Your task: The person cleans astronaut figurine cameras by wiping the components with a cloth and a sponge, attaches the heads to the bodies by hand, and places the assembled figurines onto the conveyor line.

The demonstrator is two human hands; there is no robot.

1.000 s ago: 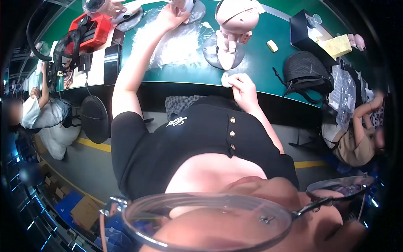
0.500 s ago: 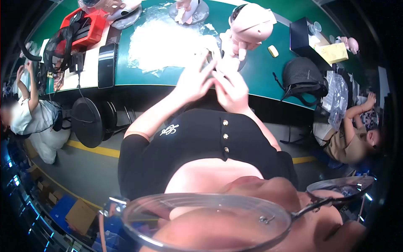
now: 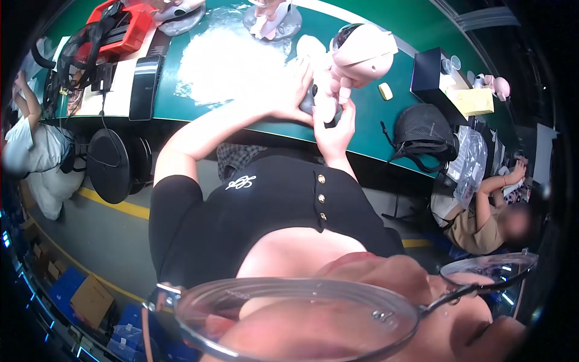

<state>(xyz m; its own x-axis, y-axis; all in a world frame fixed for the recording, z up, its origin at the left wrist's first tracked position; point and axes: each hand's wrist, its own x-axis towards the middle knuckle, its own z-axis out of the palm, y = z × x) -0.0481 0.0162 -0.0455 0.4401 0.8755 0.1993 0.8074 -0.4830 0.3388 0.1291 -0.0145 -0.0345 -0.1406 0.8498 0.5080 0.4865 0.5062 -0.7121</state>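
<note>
Pink and round-headed, the helmeted figurine (image 3: pixel 365 63) stands near the close edge of the green bench (image 3: pixel 372 123), straight ahead of me in the head view. On my feed, the right hand (image 3: pixel 335 135) has its fingers around the figurine's lower end, grasping it. The left hand (image 3: pixel 291 92) lies along the other side, fingers extended; whether they grip anything, I cannot tell. Just beyond them is a white rounded piece (image 3: pixel 310 47), too overexposed to identify. I judge the step in hand as steadying the figurine low down; the next move calls for even pressure, since it looks top-heavy.
</note>
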